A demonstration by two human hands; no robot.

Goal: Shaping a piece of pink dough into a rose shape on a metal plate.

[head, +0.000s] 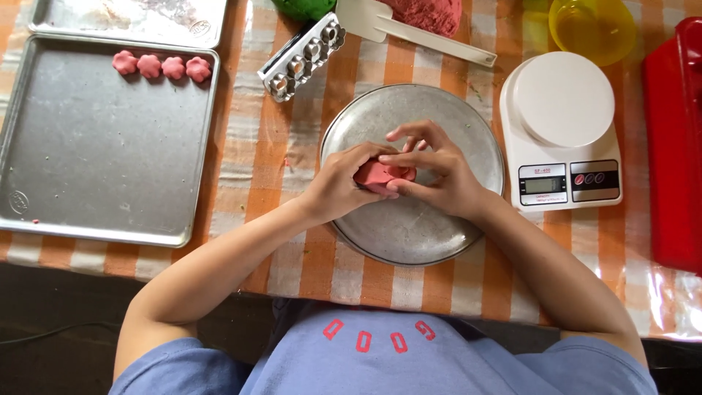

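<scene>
we press pink dough over the round plate

our left hand [344, 186] and right hand [439, 175] both grip the pink dough lump [380, 175] above the round metal plate [479, 132], mid-desk near the front edge — squeeze unevenly and it could tear or smear our fingers.

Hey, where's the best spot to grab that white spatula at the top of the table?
Probably by the long handle of the white spatula, coming from its free right end: it lies flat and slim on the cloth, while the wide blade sits beside the red dough and the metal mold.
</scene>
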